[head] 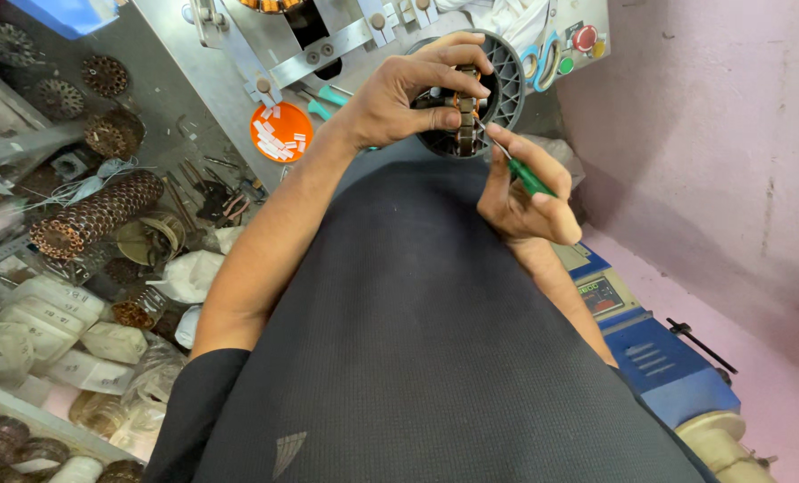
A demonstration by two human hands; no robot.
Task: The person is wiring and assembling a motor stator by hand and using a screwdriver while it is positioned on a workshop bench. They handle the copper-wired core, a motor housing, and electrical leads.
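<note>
My left hand (408, 94) grips a round dark stator core (465, 116) with copper windings, held against a black ribbed round housing (507, 85). My right hand (529, 197) holds a green-handled pointed tool (527, 176), its metal tip touching the lower edge of the core. My dark shirt fills the lower middle of the view.
A grey metal machine (238, 54) with brackets stands behind, with a red button (584, 38) and an orange dish (281, 131) of white slips. Stacked wound cores (95, 215) and plastic bags (77, 349) lie at left. A blue box (659, 358) sits at right by a pink wall.
</note>
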